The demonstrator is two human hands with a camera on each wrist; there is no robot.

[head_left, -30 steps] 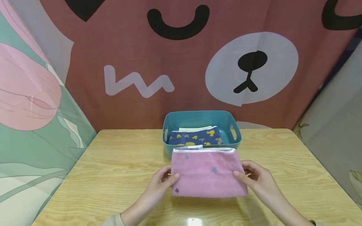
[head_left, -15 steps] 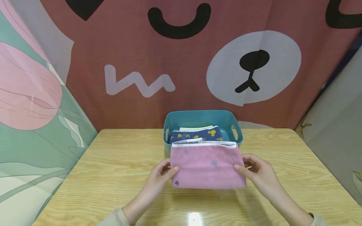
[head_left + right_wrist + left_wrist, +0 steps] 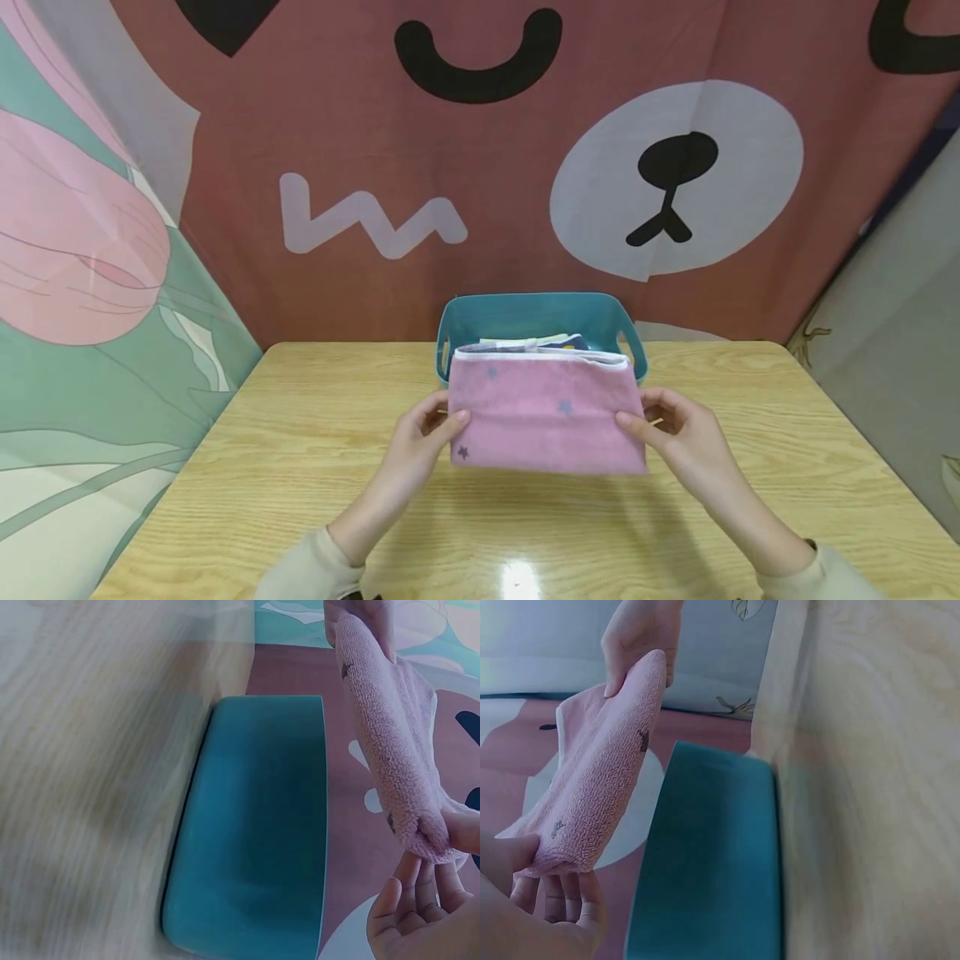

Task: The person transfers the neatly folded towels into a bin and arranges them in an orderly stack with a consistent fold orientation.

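A folded pink towel [image 3: 547, 417] with grey stars and a white edge hangs in the air between both hands. My left hand [image 3: 429, 429] pinches its left side, thumb in front and fingers behind. At the opposite side my right hand [image 3: 678, 429] grips it the same way. Behind the towel stands a teal basket [image 3: 536, 310], its front wall mostly covered in the head view. Inside the basket, the tops of a navy cloth [image 3: 576, 342] and a pale cloth show. Both wrist views show the towel's fuzzy underside above the level of the basket [image 3: 709, 855].
The basket sits at the back of a wooden table [image 3: 300, 450], close to a hanging curtain [image 3: 360, 292] with a bear print. Cut-outs serve as handles at the basket's ends. More printed fabric [image 3: 90, 383] hangs along the left side.
Both hands have raised the pink towel and carried it forward, toward the basket. It now hides more of the basket's front and of the navy cloth.
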